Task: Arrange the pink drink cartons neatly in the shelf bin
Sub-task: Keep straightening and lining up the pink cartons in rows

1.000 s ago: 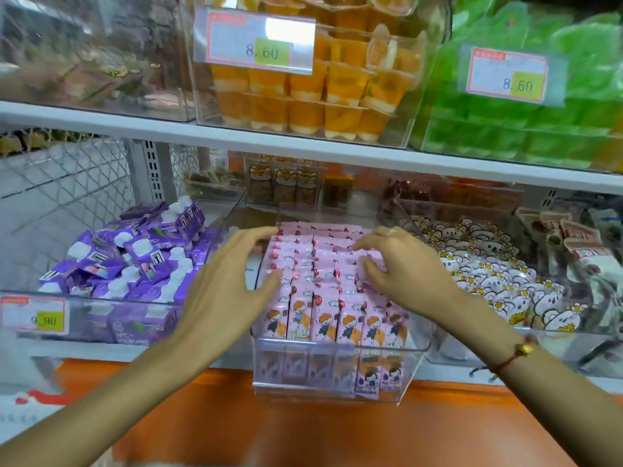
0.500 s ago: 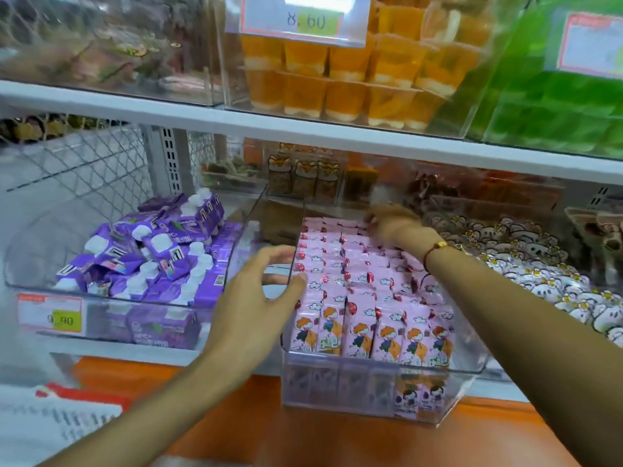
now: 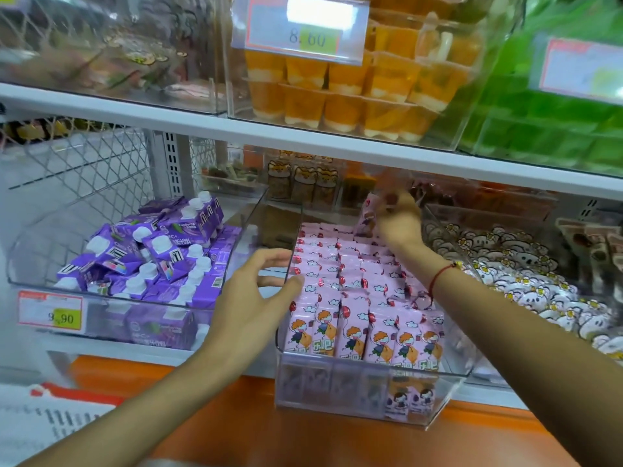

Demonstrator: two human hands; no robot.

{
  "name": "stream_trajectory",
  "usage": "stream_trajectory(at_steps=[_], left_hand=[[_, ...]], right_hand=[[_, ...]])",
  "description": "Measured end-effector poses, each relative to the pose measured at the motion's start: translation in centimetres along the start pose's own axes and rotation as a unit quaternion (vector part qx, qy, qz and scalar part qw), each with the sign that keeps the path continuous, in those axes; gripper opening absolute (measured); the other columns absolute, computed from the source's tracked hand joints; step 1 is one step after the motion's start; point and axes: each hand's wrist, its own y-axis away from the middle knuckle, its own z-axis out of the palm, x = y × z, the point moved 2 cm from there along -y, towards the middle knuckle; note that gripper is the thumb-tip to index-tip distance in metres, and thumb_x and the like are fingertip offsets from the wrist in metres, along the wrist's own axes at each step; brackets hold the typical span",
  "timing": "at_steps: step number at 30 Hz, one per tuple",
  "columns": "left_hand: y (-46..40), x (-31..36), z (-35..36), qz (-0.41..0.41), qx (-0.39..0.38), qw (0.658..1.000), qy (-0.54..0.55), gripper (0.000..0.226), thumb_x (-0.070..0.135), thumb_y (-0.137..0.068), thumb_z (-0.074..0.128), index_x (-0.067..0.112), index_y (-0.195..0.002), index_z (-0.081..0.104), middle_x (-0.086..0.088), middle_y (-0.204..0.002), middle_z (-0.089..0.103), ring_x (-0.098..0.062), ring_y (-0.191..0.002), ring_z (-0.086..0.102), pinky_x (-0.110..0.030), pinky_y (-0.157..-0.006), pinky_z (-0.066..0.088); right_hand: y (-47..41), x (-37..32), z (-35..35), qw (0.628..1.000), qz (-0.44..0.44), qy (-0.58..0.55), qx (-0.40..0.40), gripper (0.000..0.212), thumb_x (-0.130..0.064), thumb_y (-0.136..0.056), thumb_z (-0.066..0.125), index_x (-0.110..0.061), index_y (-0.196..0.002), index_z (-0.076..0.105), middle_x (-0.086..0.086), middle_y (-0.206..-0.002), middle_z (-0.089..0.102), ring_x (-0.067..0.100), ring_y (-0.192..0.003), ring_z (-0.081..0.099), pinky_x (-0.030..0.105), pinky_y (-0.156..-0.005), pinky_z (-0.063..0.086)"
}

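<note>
R hand (image 3: 397, 220) blurred, grips pink carton (image 3: 365, 214)

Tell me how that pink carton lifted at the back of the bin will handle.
The pink carton, pinched in the right hand, looks boxy, so probably stiff. Small, so likely light, though full. Tall and narrow, it may tip unless wedged among the packed rows in the clear bin.

Clear glossy plastic bin (image 3: 364, 392) holds glossy pink cartons (image 3: 350, 298); white metal shelf (image 3: 236, 129).
</note>
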Motion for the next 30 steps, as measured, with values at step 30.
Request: stream_trajectory(at_steps=[30], left_hand=[[2.7, 3.9, 4.4, 0.104, -0.122, 0.987, 0.025, 0.042, 0.061, -0.063, 0.064, 0.044, -0.100, 0.060, 0.036, -0.100, 0.063, 0.011, -0.090, 0.061, -0.003, -0.072, 0.044]], right_hand=[[14.6, -2.1, -9.4, 0.875, 0.175, -0.428, -0.143, 0.024, -0.033, -0.096, 0.052, -0.015, -0.103, 0.066, -0.003, -0.094, 0.073, 0.010, -0.084, 0.070, 0.025, -0.079, 0.058]])
